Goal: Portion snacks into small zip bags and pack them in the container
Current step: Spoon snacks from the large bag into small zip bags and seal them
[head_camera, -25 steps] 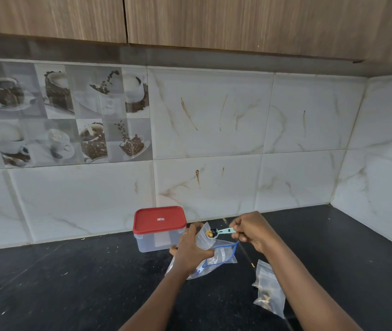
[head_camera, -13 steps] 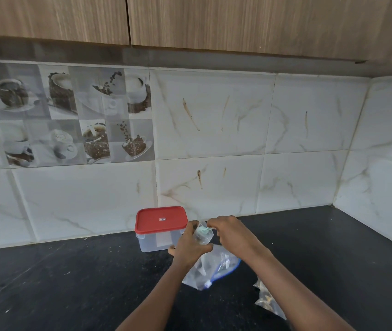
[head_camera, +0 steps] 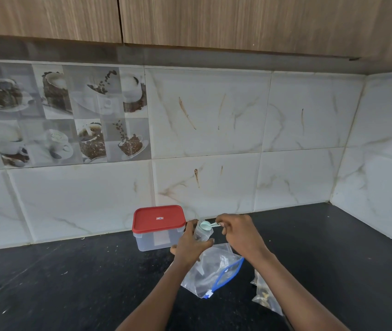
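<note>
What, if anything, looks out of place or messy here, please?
Brown drip streaks mark the white wall tiles behind the container, and pale specks dot the black counter. The small bag and scoop look fine.

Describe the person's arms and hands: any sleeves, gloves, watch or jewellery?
No gloves on the left hand or the right hand. The left forearm and right forearm are bare to the picture's lower edge: no sleeves, watch or bracelet in view. Rings are too small to tell.
</note>
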Available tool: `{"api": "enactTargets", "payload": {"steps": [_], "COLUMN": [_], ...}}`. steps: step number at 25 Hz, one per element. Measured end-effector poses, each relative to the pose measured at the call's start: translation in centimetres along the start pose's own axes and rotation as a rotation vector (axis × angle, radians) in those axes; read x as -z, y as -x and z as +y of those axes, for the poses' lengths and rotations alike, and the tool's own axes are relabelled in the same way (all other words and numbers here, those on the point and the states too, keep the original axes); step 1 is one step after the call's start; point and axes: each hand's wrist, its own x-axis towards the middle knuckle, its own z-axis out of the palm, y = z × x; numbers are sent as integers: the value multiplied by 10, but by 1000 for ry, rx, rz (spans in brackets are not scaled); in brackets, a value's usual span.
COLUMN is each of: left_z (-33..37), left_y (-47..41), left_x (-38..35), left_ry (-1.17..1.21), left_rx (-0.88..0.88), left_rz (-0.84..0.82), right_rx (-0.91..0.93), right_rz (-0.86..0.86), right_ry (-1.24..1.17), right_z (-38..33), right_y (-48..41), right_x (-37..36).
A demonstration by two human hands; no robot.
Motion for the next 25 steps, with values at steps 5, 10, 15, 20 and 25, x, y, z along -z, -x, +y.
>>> {"api": "enactTargets", "payload": {"steps": [5, 10, 15, 20, 25], "left_z": [4, 15, 13, 10, 6], "left_y": [5, 22, 26, 28, 26], "left_x": [1, -12, -20, -17, -8], "left_ry": [-144, -624, -799, -735, -535], "left_rx": [1, -124, -136, -113, -29], "left_rz": [-62, -342, -362, -280, -164], "right_rx": [-384, -545, -556, -419, -371], "right_rz": [244, 284, 251, 139, 107], "right_ry": [-418, -418, -371, -160, -83], "right_z": [28, 54, 62, 64, 60], "right_y": [7, 25, 41, 45, 40], "right_x": [15, 13, 6, -14, -27]}}
